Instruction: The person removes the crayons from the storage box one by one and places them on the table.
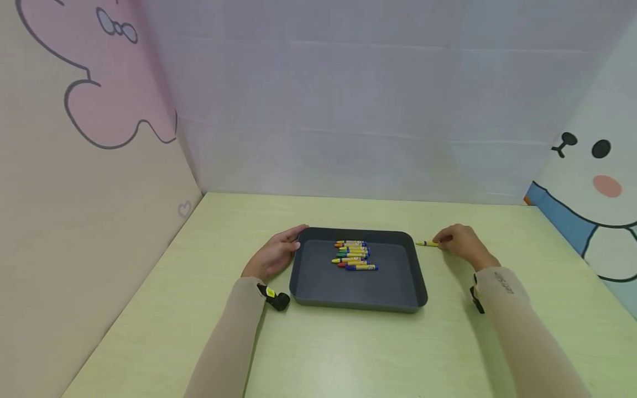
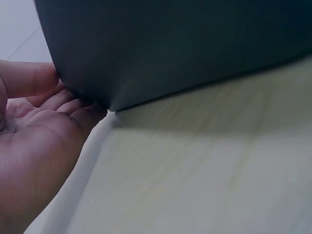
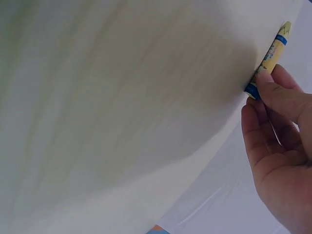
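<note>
Beige sleeves nearest; left hand [image 1: 276, 255] flat against the dark-grey plastic tray [image 1: 358, 301], right hand [image 1: 460, 243] pinching a yellow paper-wrapped crayon [image 1: 426, 243] by its end — it may slip.

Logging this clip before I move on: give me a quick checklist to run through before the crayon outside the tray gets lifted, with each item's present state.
1. Right hand at the loose crayon: ok, fingers touch its blue-banded end.
2. Crayon pinched firmly: cannot tell, only a fingertip contact shows.
3. Crayon lying flat on the table, outside the tray: ok.
4. Left hand steadying the tray: ok, fingers lie against its left wall.
5. Room in the tray: ok, the other crayons sit in a row at the middle back, bare floor around them.
</note>
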Demonstrator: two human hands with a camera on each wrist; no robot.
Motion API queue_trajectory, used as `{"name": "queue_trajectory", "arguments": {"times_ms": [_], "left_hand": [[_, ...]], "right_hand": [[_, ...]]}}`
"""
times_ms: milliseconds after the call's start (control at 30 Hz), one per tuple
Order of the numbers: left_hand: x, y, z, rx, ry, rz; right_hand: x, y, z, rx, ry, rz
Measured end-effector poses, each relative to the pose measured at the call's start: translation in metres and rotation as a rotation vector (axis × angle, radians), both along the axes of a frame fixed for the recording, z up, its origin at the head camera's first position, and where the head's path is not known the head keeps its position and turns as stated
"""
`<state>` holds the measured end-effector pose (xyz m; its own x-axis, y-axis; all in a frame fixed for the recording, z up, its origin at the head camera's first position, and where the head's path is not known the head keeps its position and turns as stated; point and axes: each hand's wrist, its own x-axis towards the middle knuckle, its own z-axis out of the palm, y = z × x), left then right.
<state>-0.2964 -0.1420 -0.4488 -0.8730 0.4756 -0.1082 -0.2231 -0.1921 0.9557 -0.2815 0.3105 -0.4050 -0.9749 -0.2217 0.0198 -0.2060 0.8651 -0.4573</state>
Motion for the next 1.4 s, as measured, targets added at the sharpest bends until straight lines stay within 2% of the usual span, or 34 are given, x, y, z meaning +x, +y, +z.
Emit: {"name": "queue_trajectory", "arguments": {"times_ms": [367, 667, 1033, 1233, 1400], "left_hand": [[0.001, 0.0, 0.004, 0.003, -0.002, -0.001], [0.0, -0.002, 0.002, -0.012, -0.009, 0.011], [0.0, -0.001, 0.004, -0.001, -0.019, 0.01], [-0.001, -0.001, 0.002, 0.005, -0.006, -0.016], [-0.002, -0.001, 0.001, -0.006, -0.004, -0.019]], "right_hand": [[-0.004, -0.001, 0.008, 0.01, -0.091, -0.048], [-0.006, -0.002, 0.009, 0.001, -0.101, -0.061], [-0.006, -0.002, 0.009, 0.01, -0.082, -0.029], [-0.006, -0.003, 0.01, 0.041, -0.109, -0.001], [-0.005, -0.005, 0.016, 0.08, -0.106, 0.022]]}}
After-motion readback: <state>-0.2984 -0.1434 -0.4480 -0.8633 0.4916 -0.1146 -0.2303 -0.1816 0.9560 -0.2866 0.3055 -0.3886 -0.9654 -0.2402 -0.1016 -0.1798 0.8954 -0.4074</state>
